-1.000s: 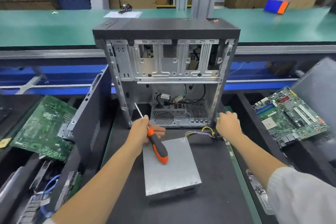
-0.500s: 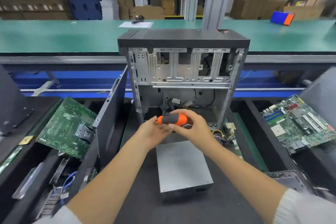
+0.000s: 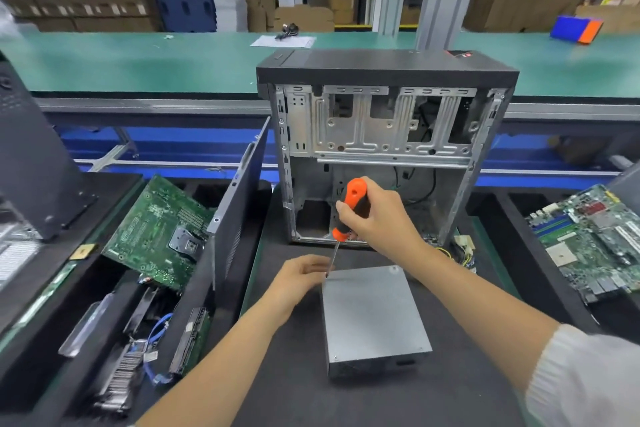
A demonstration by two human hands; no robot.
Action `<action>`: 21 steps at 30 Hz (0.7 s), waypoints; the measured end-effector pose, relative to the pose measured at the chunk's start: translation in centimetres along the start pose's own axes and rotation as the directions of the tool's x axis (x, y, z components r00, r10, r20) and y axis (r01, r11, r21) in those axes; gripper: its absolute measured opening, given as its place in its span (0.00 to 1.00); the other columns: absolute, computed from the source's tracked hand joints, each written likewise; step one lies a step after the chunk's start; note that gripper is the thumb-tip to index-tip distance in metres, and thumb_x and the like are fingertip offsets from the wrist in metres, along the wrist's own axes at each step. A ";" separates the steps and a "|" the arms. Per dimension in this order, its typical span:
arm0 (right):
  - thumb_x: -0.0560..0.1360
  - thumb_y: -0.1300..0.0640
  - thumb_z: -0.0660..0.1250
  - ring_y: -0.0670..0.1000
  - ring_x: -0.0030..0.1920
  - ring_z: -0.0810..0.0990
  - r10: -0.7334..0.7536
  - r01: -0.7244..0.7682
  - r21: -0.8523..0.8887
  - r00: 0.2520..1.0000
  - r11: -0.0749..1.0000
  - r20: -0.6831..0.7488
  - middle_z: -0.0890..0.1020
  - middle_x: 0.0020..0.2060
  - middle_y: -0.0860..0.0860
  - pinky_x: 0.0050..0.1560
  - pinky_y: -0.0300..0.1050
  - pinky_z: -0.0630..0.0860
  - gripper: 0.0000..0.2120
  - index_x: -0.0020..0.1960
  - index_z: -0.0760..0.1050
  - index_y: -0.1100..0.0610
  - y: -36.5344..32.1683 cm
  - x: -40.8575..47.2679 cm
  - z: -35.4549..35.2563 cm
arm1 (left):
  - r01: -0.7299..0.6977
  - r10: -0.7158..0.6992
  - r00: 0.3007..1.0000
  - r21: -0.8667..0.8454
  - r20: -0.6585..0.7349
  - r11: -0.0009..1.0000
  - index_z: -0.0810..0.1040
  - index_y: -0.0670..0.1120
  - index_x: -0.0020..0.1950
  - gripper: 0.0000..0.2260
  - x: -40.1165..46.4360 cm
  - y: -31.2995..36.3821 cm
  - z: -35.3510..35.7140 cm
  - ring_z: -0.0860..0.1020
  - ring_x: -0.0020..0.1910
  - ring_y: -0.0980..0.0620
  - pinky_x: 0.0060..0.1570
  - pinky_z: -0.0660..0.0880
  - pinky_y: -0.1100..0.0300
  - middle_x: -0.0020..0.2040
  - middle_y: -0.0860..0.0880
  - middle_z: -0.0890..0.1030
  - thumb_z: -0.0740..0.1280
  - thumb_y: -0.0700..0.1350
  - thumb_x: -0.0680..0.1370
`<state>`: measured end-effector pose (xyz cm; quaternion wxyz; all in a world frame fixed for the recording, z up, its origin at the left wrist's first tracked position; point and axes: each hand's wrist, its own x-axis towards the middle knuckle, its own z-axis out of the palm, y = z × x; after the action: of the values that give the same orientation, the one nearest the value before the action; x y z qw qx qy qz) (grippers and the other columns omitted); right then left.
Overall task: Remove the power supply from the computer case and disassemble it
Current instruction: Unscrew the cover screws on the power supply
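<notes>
I have the power supply (image 3: 375, 319) out of the computer case (image 3: 386, 146) and lying flat on the dark mat (image 3: 304, 388), just near of the case's open side, its wire bundle (image 3: 462, 255) trailing off the far right corner. My right hand (image 3: 377, 218) is wrapped tight round the orange-and-black handle of the screwdriver (image 3: 348, 218), shaft pointing down, tip landing at the supply's far left corner. My left hand (image 3: 299, 279) sits at that same corner with its fingers gathered near the shaft; whether they pinch the shaft or only press the box edge I cannot tell. I judge the supply to be a stiff sheet-metal box, fairly heavy for its bulk and smooth enough to slide on the mat under driver pressure, so I would brace it by its left edge or flat lid, away from the wires, which are the soft and snag-prone part. Counting: one power supply, one case, one screwdriver, two motherboards, one green board (image 3: 157, 232) left and one populated board (image 3: 592, 243) right, and one dark side panel (image 3: 239, 204) leaning between the left board and the case. I can make out two small screws on the lid's near corners; others may be there, too small to tell.
</notes>
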<state>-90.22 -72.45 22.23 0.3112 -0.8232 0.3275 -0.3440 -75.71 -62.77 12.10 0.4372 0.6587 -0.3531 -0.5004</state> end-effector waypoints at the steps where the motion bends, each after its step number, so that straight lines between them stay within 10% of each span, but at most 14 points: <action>1: 0.75 0.50 0.67 0.45 0.30 0.72 -0.003 0.003 -0.012 1.000 1.000 0.023 0.75 0.30 0.48 0.34 0.33 0.69 0.11 0.41 0.68 0.55 0.0 -0.1 0.1 | -0.013 0.013 1.000 0.053 0.014 0.999 0.82 0.46 0.58 0.14 -0.1 0.0 0.0 0.81 0.49 0.64 0.43 0.72 0.77 0.52 0.52 0.85 0.67 0.34 0.76; 21: 0.75 0.49 0.67 0.42 0.32 0.74 -0.055 0.060 -0.064 0.996 0.996 0.076 0.73 0.30 0.43 0.34 0.29 0.72 0.09 0.46 0.68 0.50 0.5 0.0 0.6 | -0.136 0.141 0.989 0.135 -0.031 0.982 0.82 0.45 0.56 0.16 0.3 -1.2 0.3 0.80 0.54 0.58 0.46 0.74 0.75 0.53 0.51 0.84 0.66 0.29 0.75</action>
<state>-89.90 -72.58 21.50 0.2858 -0.8544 0.3031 -0.3107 -75.86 -62.62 10.87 0.4335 0.6700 -0.4215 -0.4307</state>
